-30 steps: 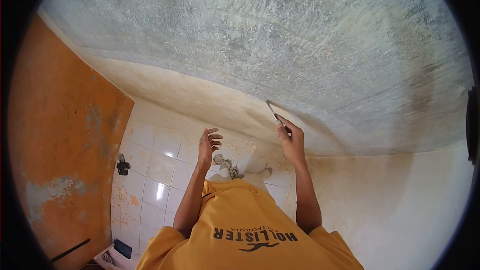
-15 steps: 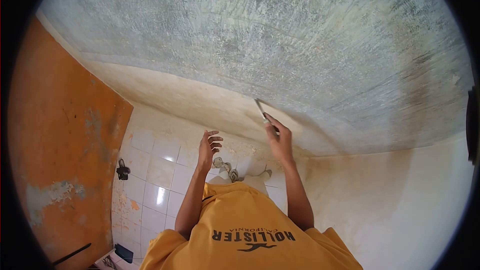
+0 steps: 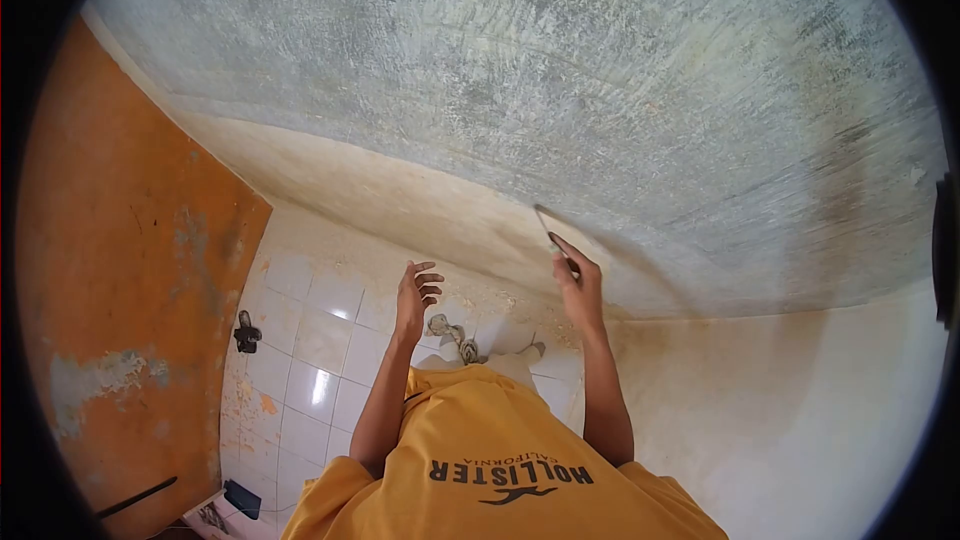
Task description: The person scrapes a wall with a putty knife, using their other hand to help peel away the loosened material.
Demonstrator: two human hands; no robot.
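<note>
My right hand (image 3: 580,285) is closed round the handle of a scraper (image 3: 543,221), its thin blade seen nearly edge-on. The blade's tip meets the wall (image 3: 480,60) along the line where rough grey-green patches give way to a smoother cream band (image 3: 350,175). Fingers curled loosely and apart, my left hand (image 3: 412,295) hangs in the air near the lower wall and holds nothing.
An orange wall (image 3: 130,220) with peeling patches stands on the left. White floor tiles (image 3: 320,340) carry flaky debris near the walls. A dark object (image 3: 247,332) lies on the floor, and a dark blue dustpan-like item (image 3: 242,500) is at lower left.
My right hand and the scraper have shifted to the right and slightly down along the wall. My left hand has barely moved.
</note>
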